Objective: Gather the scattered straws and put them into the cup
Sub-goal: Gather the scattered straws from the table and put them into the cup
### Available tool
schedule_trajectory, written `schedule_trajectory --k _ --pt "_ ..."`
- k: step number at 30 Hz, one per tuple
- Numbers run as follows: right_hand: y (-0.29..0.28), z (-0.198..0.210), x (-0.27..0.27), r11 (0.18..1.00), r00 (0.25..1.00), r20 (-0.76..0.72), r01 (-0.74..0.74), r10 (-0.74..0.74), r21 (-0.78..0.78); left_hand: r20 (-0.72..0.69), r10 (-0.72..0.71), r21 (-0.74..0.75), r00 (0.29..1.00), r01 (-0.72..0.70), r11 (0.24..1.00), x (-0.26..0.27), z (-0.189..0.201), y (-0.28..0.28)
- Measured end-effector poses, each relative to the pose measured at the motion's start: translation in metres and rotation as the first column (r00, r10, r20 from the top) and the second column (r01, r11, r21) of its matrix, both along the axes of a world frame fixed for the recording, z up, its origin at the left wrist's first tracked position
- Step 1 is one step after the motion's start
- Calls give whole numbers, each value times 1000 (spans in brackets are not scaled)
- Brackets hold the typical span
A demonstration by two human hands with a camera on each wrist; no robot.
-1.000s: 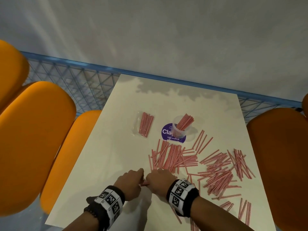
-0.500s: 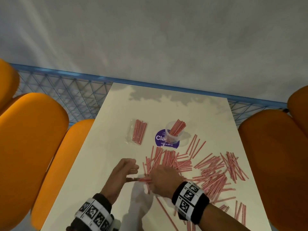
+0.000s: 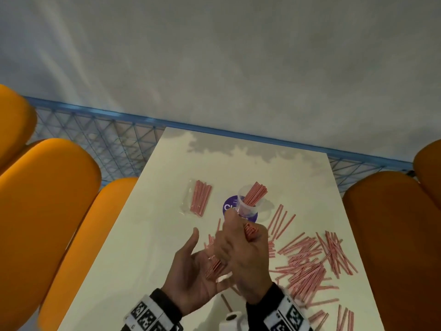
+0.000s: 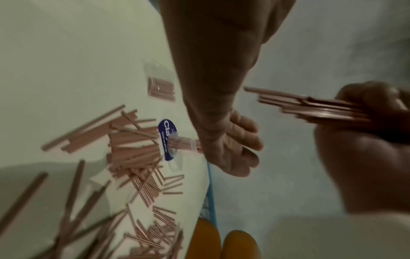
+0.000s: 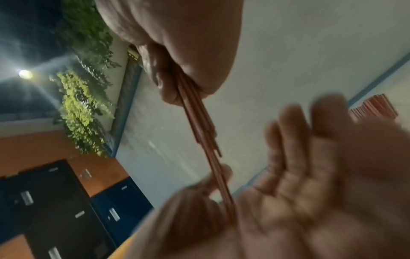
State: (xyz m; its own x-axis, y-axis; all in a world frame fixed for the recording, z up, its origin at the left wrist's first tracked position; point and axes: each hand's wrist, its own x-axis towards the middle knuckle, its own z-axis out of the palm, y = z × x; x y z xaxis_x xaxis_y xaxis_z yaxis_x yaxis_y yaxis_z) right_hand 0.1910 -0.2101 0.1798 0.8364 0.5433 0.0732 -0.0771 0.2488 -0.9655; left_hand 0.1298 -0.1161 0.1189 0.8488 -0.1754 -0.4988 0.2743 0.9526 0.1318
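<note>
Now the right hand (image 3: 243,256), low in the middle of the head view, clenches a bundle of straws (image 3: 249,231). Just left of it the left hand (image 3: 191,275) lies palm up, fingers loose, under the bundle's lower end. Above them stands the cup (image 3: 248,206); loose straws (image 3: 307,259) litter the table (image 3: 148,235) at lower right.

The straws (image 3: 307,259) are pink with thin white stripes. The cup (image 3: 248,206) is clear, on a purple sticker (image 3: 228,206) with white letters. The table (image 3: 148,247) is creamy white. At nine o'clock and three o'clock, the chairs (image 3: 47,199) are orange. The wristbands (image 3: 148,314) have black-and-white squares.
</note>
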Motion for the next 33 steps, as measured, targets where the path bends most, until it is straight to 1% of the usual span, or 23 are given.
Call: schedule_trajectory --k 2,4,6,7,8,9,10,11,12,13,14,15,16,17,18,21,23,25,26,28,30,31,33 --pt "3 -6 -3 997 997 75 6 0 -76 64 22 -54 998 -18 998 1 4 -2" --pt "3 -10 -5 997 997 77 28 -23 -65 94 25 -44 995 -21 999 2 6 -4" --pt "1 -8 -1 997 997 -18 69 -70 -25 98 -4 45 995 0 999 2 4 -5" --pt "-1 -8 1 996 993 -76 93 -94 -9 109 -64 117 992 52 992 2 4 -4" --pt "-3 -9 3 994 988 -107 109 -110 -16 121 -169 263 978 133 956 3 3 -2" --pt "-7 -13 4 992 987 -103 116 -121 -54 120 -297 457 947 213 863 3 4 0" --pt "-11 -19 6 986 989 -72 120 -128 -114 90 -417 634 904 271 725 4 6 1" --pt "-16 -24 8 976 992 -29 115 -123 -185 21 -534 763 845 331 554 6 7 4" --pt "-24 -29 12 961 995 5 94 -96 -261 -63 -614 846 786 369 385 7 7 6" --pt "-31 -34 16 939 998 20 64 -61 -338 -167 -654 895 738 392 215 9 5 9" --pt "-39 -38 21 914 999 20 44 -39 -403 -270 -650 922 711 386 39 11 5 9" --pt "-46 -41 27 890 999 11 48 -49 -454 -358 -616 926 702 352 -138 14 4 8" --pt "-50 -45 32 868 997 6 67 -74 -492 -416 -571 909 708 315 -272 17 3 5" --pt "-53 -48 36 848 997 20 77 -78 -524 -457 -533 883 712 291 -369 21 2 0" --pt "-53 -51 37 823 997 57 71 -47 -563 -486 -508 857 711 272 -438 25 1 -7" --pt "-51 -56 40 711 978 180 56 100 -701 -560 -414 755 718 236 -612 44 2 -23" --pt "-53 -56 52 647 970 196 58 143 -760 -589 -343 693 731 240 -679 59 3 -26" --pt "-56 -51 71 592 966 215 89 147 -801 -574 -324 674 752 209 -709 77 7 -28" --pt "-57 -48 80 587 967 218 101 132 -803 -556 -332 675 762 181 -715 87 8 -29" --pt "-54 -40 102 572 963 232 115 136 -812 -501 -382 723 777 133 -678 108 5 -28" --pt "-51 -40 129 518 963 210 95 168 -850 -452 -427 777 783 111 -620 132 -4 -20" --pt "-50 -42 148 487 964 214 113 159 -866 -443 -424 788 790 119 -604 145 -9 -13" --pt "-48 -51 187 426 938 329 255 109 -868 -434 -343 764 833 137 -631 172 -22 3"
